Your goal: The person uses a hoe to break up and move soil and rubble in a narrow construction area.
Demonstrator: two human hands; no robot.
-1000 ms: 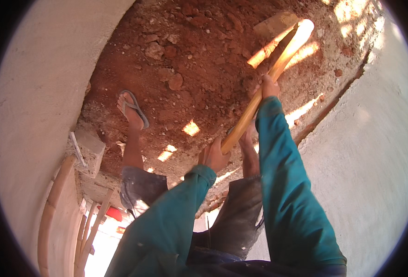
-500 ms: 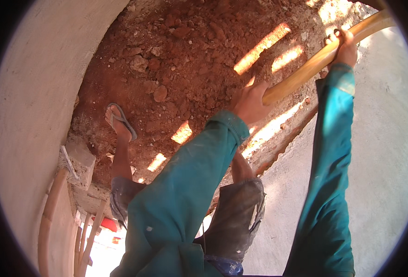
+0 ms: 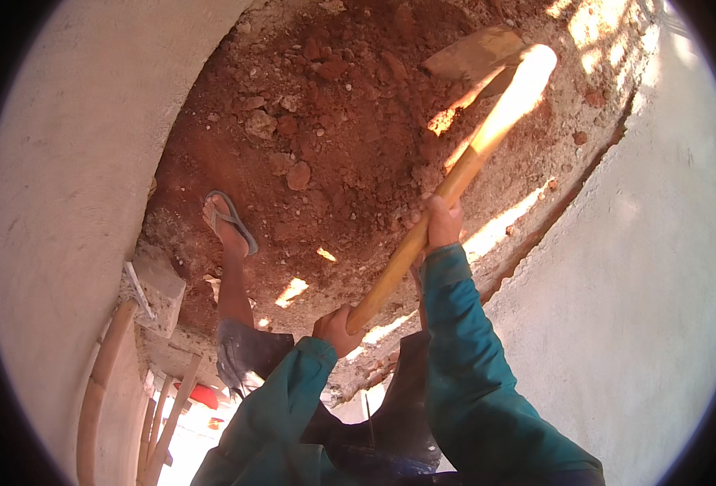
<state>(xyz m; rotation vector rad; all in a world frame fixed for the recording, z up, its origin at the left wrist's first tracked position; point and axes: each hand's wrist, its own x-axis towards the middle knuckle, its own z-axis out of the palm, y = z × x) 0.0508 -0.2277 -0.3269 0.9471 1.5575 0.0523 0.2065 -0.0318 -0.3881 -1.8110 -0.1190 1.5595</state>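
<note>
Both of my hands are closed round the wooden handle of a hoe (image 3: 473, 155). My left hand (image 3: 339, 330) grips the handle's near end, low in front of my legs. Further up the shaft, about mid-length, my right hand (image 3: 442, 223) is wrapped round it. The handle slants away to the upper right, where bright sun falls on its far end. The broad hoe blade (image 3: 476, 55) is at the loose reddish soil (image 3: 350, 138); whether its edge is sunk in cannot be made out.
Pale plastered walls (image 3: 74, 162) rise on the left and right (image 3: 617, 308). Clods and stones (image 3: 299, 176) lie in the soil near my sandalled foot (image 3: 230, 220). At the left, a wooden pole (image 3: 102, 381) leans beside a concrete block (image 3: 159, 296).
The hoe has swung from high at the right down to the soil, its blade coming into view. Both hands have moved down and left, still gripping the handle.
</note>
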